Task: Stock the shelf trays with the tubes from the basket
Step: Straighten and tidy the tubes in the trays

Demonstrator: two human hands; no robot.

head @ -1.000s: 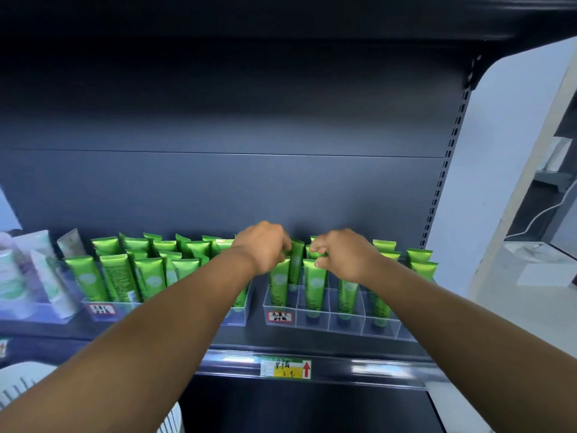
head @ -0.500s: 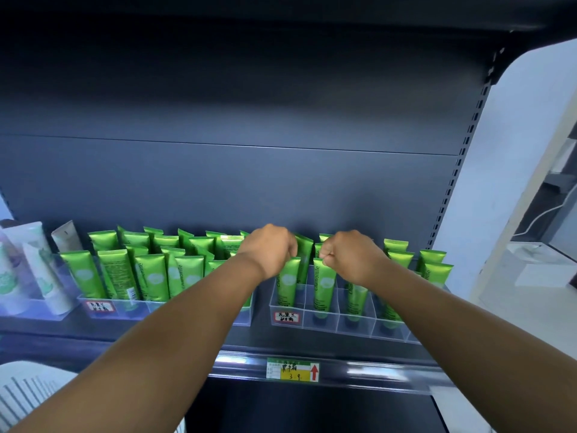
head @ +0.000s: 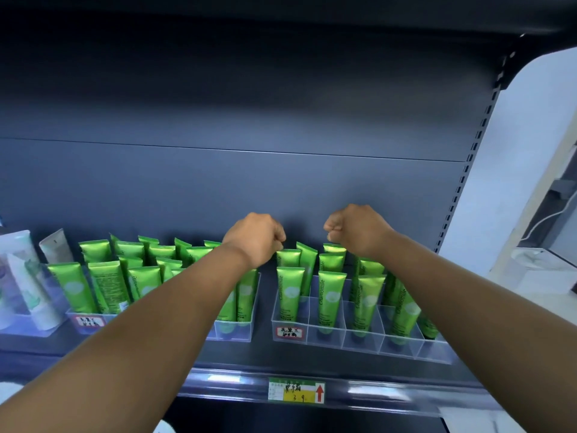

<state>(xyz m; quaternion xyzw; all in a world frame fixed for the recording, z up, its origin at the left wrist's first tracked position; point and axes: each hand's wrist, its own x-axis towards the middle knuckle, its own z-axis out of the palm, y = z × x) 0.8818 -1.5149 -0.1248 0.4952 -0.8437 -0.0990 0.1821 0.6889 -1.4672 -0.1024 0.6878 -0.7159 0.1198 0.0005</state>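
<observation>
— What are the hands doing?
— The left hand (head: 256, 237) and right hand (head: 359, 229) are both clenched, gripping nothing, just above the tubes (head: 288, 289).
— And the tubes?
— Standing upright in the clear trays (head: 362, 339) on the shelf (head: 281, 357).

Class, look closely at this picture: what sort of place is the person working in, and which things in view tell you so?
Most likely a shop aisle. Clues: a dark retail shelf with a slotted upright, rows of identical green tubes in clear trays, and a price tag on the shelf edge.
</observation>
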